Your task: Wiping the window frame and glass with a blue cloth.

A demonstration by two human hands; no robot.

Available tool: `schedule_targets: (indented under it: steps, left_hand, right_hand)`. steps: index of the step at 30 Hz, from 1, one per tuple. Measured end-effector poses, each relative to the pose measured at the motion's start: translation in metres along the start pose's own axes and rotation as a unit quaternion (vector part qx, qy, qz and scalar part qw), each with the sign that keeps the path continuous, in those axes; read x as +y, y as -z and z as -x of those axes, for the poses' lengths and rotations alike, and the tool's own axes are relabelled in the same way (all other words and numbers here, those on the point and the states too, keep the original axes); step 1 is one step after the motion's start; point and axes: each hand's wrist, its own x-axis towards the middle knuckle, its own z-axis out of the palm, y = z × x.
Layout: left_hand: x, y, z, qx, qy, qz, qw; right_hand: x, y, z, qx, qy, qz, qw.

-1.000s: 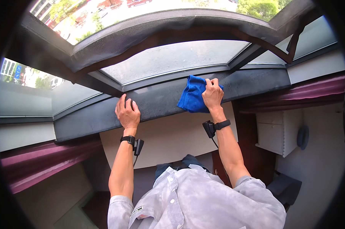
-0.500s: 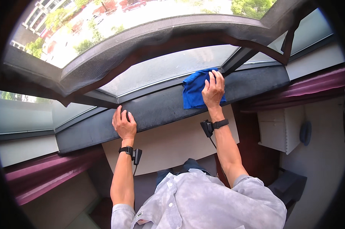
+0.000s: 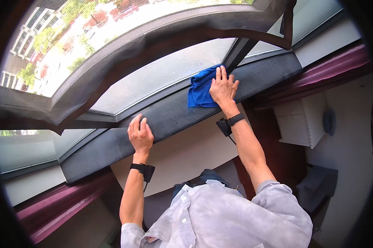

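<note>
A blue cloth [image 3: 199, 91] lies bunched on the dark window sill [image 3: 174, 117], its upper part reaching up against the window frame. My right hand [image 3: 224, 89] rests on the cloth's right side, fingers stretched and spread, the fingertips at its top corner beside the slanted frame post [image 3: 241, 51]. What lies under the palm is hidden. Further left, my left hand [image 3: 140, 134] is at the sill, loosely bent with fingers apart and nothing in it. Its fingertips are close to the lower frame of the window.
A brown-edged mesh screen [image 3: 153, 47] bows out above the sill. Purple curtains hang at the left [image 3: 71, 198] and right [image 3: 318, 80]. Below the sill is a pale panel [image 3: 174, 165]. A white cabinet [image 3: 294, 126] and a dark chair [image 3: 316, 186] stand at right.
The view has tilted, so the window and sill slant more. My right hand has flattened and straightened its fingers on the cloth. The left hand remains at the sill.
</note>
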Motion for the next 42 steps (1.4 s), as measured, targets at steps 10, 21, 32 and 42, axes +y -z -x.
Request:
schedule_targets:
  steps: [10, 21, 32, 42]
  left_hand:
    - [0.048, -0.029, -0.017, -0.058, -0.025, 0.015, 0.998]
    - [0.053, -0.030, -0.029, -0.012, -0.034, 0.082, 0.996]
    - [0.192, -0.115, -0.138, -0.104, -0.225, 0.166, 0.955]
    - [0.177, -0.111, -0.129, -0.151, -0.150, 0.065, 0.975]
  right_hand:
    - [-0.028, -0.011, 0.021, 0.023, 0.051, -0.191, 0.980]
    - [-0.008, -0.018, 0.001, 0.010, -0.034, -0.106, 0.994]
    - [0.018, -0.019, -0.004, -0.075, -0.035, -0.266, 0.960]
    - [0.003, -0.021, 0.008, -0.049, 0.044, -0.177, 0.982]
